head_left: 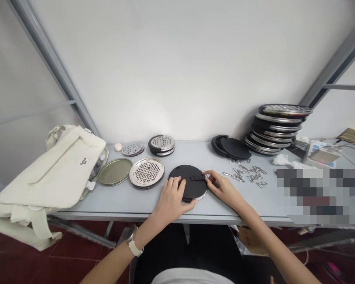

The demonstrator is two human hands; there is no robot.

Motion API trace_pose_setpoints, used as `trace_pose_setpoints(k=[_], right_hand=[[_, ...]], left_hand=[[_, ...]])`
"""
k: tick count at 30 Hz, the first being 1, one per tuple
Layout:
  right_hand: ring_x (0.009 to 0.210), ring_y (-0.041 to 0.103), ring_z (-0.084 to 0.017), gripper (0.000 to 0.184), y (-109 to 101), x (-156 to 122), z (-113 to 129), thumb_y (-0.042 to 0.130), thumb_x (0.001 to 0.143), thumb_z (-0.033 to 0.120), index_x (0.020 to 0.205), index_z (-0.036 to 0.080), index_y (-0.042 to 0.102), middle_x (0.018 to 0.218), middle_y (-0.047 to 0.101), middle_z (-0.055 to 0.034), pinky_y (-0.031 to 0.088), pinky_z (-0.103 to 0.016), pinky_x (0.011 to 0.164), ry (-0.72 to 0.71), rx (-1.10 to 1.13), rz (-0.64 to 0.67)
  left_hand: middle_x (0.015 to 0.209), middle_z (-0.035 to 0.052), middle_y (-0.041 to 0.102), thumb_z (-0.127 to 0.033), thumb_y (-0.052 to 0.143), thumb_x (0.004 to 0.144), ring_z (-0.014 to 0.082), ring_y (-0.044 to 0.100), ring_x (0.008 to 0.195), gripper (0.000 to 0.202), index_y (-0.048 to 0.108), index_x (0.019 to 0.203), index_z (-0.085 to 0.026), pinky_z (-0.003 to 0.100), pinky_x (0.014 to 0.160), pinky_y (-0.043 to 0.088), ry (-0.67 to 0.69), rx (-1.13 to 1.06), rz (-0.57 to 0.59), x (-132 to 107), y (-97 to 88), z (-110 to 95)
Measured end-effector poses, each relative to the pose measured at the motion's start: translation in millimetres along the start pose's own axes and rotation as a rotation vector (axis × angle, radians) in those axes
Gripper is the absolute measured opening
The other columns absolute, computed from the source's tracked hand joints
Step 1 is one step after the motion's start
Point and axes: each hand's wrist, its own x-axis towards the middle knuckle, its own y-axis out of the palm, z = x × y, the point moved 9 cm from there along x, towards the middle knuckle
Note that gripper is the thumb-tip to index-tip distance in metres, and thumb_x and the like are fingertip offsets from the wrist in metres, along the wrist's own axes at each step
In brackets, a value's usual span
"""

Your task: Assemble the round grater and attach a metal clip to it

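Observation:
A round black disc with a shiny metal rim along its near right edge lies flat on the table in front of me. My left hand holds it at the left and near edge, fingers over the top and thumb by the rim. A short black strap runs across the disc to its right edge. There, my right hand pinches the strap's outer end between thumb and fingertips. A bit of thin metal seems to show at that end, partly hidden by the fingers.
Left of the disc lie a perforated metal grater disc, a plain metal disc and a cream bag. Behind stand small grater discs. To the right are loose metal clips, black covers and a tall disc stack.

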Motion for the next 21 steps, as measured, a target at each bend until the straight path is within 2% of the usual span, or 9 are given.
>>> trace_pose_setpoints(k=[15,21], right_hand=[[0.061,0.054,-0.016,0.027,0.9,-0.3,0.8,0.039,0.095,0.035,0.112,0.019,0.052,0.069,0.057,0.0007,0.045,-0.027,0.062,0.003,0.006,0.014],[0.065,0.057,-0.018,0.029,-1.3,0.0,2.4,0.039,0.095,0.035,0.113,0.019,0.056,0.070,0.060,-0.0012,0.046,-0.028,0.064,-0.003,0.010,-0.004]], left_hand=[[0.117,0.0155,0.053,-0.047,0.061,0.081,0.0318,0.051,0.107,0.055,0.051,0.124,-0.013,0.047,0.093,0.042,0.005,-0.008,-0.010,0.1,-1.6,-0.7],[0.116,0.0156,0.054,-0.047,0.061,0.082,0.0313,0.050,0.106,0.055,0.051,0.123,-0.012,0.046,0.092,0.043,-0.005,-0.011,0.006,0.9,-1.7,-0.1]])
